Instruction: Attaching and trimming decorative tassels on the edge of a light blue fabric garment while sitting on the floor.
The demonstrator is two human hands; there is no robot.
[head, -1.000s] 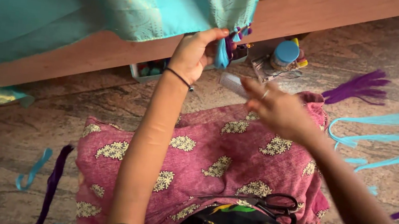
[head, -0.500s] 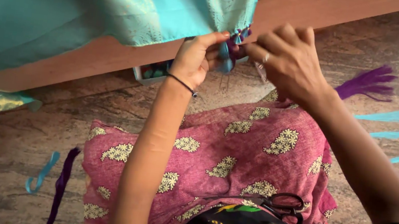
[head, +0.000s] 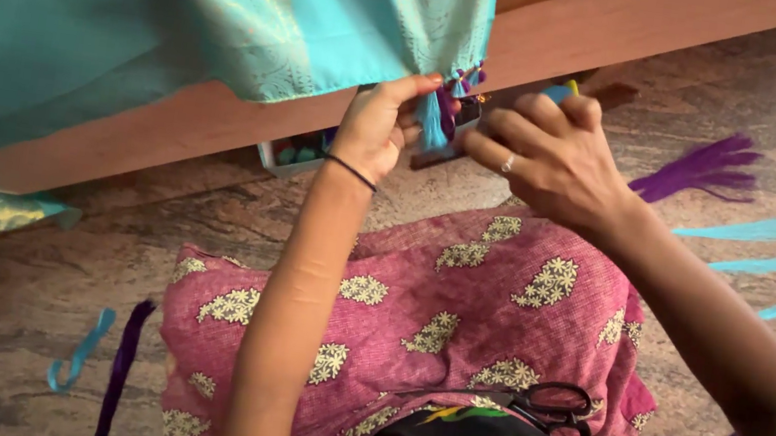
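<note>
Both hands meet at the hanging corner of the turquoise cloth (head: 234, 18); my left hand (head: 380, 127) pinches that edge between thumb and fingertips, right where the small turquoise tassel (head: 434, 119) dangles with a few purple threads beside it; my right hand (head: 551, 155) comes in from the other side, fingers curled and close to the tassel, though whether they actually grip a thread I cannot tell; to do this well I judge I should keep the left pinch firm and just above the tassel so the edge stays taut, and work with the right fingertips only, without tugging the weave; just beyond and below my left hand, under the wooden ledge (head: 632, 30), sits a small white tray (head: 291, 157) holding bluish-green bits, too shadowed to name; near my wrists the patterned pink cloth (head: 456, 307) covers my lap, with black scissors (head: 553, 408) lying on it closer to my body.
</note>
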